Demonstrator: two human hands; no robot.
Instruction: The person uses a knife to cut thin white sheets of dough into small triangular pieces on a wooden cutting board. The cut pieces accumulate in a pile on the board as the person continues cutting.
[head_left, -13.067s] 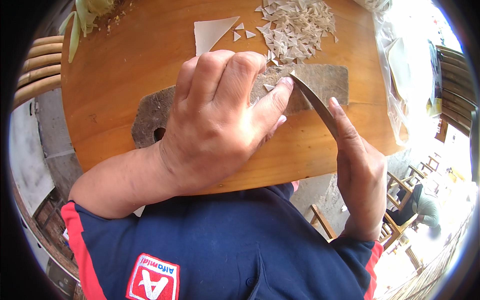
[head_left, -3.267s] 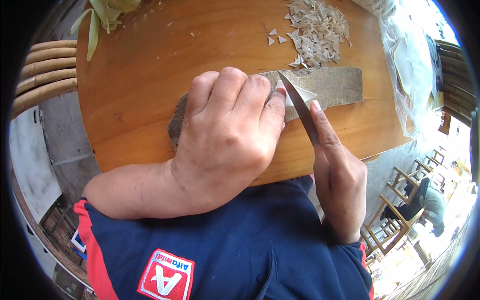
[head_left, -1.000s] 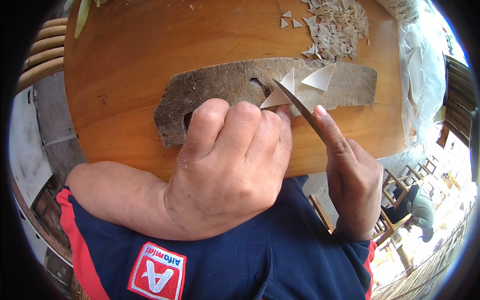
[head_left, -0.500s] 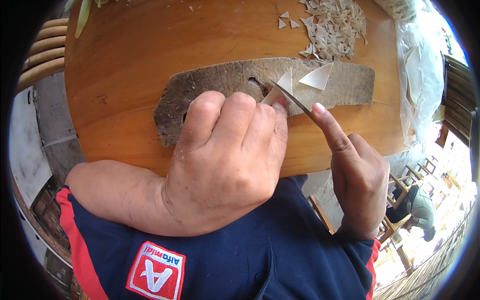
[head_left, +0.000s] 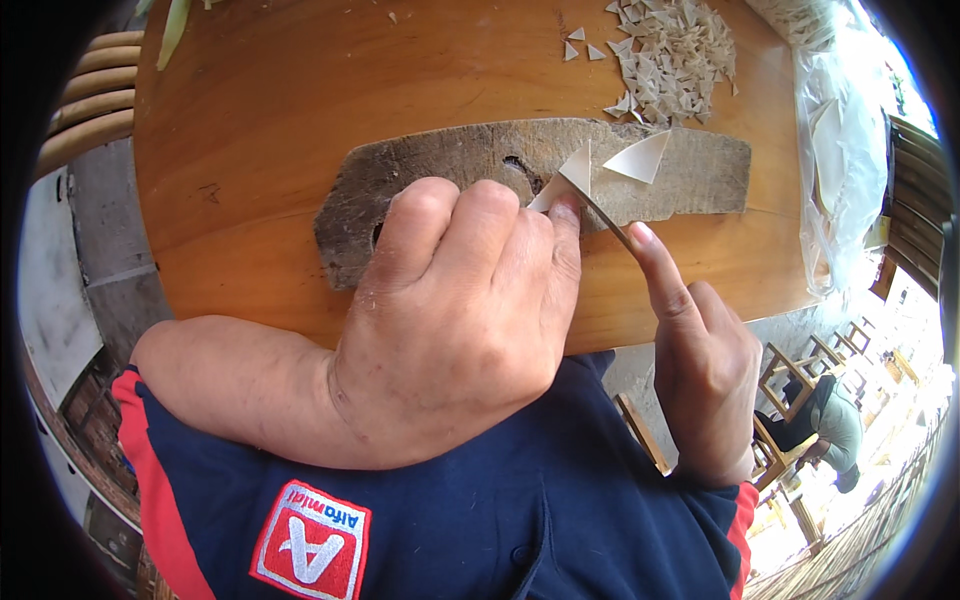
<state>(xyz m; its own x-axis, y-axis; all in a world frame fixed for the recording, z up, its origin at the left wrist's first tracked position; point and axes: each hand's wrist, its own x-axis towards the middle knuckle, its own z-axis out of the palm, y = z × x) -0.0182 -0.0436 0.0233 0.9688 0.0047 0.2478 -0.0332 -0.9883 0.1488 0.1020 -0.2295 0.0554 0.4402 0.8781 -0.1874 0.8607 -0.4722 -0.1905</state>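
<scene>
A worn wooden board (head_left: 690, 175) lies across the table in front of me. My left hand (head_left: 465, 290) is closed over its near edge, pinning a thin whitish triangular piece (head_left: 577, 165) under the fingertips. My right hand (head_left: 705, 370) grips a knife (head_left: 605, 215) by a handle hidden in the palm, the index finger stretched along the back of the blade. The blade's tip rests on the pinned piece, close to my left thumb. Another whitish triangle (head_left: 640, 157) lies loose on the board, just right of the blade.
Beyond the board is a heap of small whitish chips (head_left: 675, 65) on the wooden table (head_left: 240, 200). A clear plastic bag (head_left: 845, 150) with pale pieces sits at the right edge. Pale green strips (head_left: 172, 35) lie far left. A person (head_left: 835, 425) bends among wooden stools at right.
The knife has drawn back toward me, so its tip now sits lower on the whitish piece. My right hand has shifted slightly left; my left hand keeps its hold.
</scene>
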